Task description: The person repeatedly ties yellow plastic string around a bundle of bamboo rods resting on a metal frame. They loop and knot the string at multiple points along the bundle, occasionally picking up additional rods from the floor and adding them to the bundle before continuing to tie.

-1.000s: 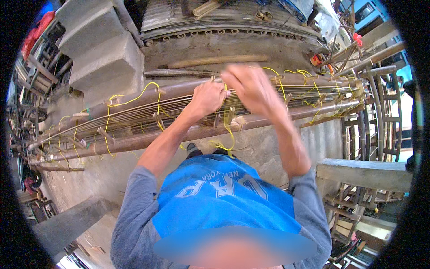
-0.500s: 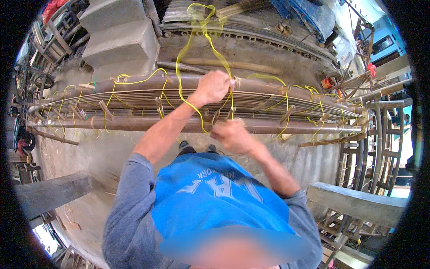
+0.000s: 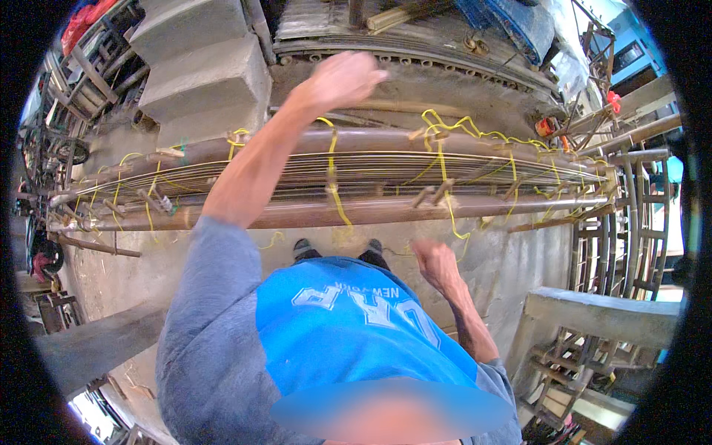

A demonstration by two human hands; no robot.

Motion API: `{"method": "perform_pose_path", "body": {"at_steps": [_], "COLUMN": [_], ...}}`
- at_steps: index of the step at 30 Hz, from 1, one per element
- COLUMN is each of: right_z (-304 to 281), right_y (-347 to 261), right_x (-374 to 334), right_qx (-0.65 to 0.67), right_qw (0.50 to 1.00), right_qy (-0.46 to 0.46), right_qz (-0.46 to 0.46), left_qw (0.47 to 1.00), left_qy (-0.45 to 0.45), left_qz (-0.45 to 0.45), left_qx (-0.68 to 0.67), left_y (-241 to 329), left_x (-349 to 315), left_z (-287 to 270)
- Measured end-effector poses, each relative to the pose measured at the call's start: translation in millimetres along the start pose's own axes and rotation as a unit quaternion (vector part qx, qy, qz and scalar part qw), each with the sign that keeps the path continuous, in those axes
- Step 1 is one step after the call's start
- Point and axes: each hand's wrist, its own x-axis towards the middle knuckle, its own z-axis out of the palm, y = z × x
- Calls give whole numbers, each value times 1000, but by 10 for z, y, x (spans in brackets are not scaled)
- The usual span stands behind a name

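Observation:
A long bundle of thin dark slats or rods (image 3: 386, 169) lies crosswise between two brown poles, the far pole (image 3: 382, 141) and the near pole (image 3: 415, 210). Yellow straps (image 3: 331, 167) loop round it, with short wooden sticks (image 3: 443, 191) at several of them. My left hand (image 3: 345, 80) is raised beyond the far pole, blurred, its fingers curled; what it holds, if anything, cannot be made out. On the near side, my right hand (image 3: 437, 263) is closed in front of my shirt, below a loose yellow strap end (image 3: 457, 226). Its contents are hidden.
Concrete steps (image 3: 200, 81) rise at the back left. Stacked grey sheets and pipes (image 3: 415, 55) lie behind the bundle. Bamboo racks (image 3: 630, 222) stand at the right. A concrete ledge (image 3: 601, 315) is at the right, another beam (image 3: 104, 337) at the left.
My left hand has moved up and away from the bundle; my right has drawn back toward my body and rightward. The tall yellow loop has come down, and the view has shifted slightly.

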Motion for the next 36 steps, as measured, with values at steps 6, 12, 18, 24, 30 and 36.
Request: {"method": "perform_pose_path", "body": {"at_steps": [6, 12, 18, 24, 30, 36], "right_z": [-523, -1427, -1171, -1271, 291, 749], "right_y": [-1362, -1639, -1415, -1583, -1358, -997], "right_x": [705, 1912, 2544, 898, 719, 351], "right_qx": [291, 60, 226, 409, 321, -122], "right_qw": [951, 989, 958, 878, 926, 969], "right_qy": [99, 84, -91, -228, -12, 74], "right_qz": [-33, -107, -151, -95, -200, -201], "left_qw": [983, 989, 984, 986, 954, 945], "left_qy": [-145, 43, 109, 73, -25, -314], "left_qz": [26, -59, -107, -122, -71, 8], "left_qx": [-105, -132, -94, -85, -289, -90], "left_y": [-422, -321, -284, -240, -456, -1044], "left_x": [-1261, -1274, -1257, -1219, -236, 381], "left_z": [437, 748, 794, 706, 444, 949]}}
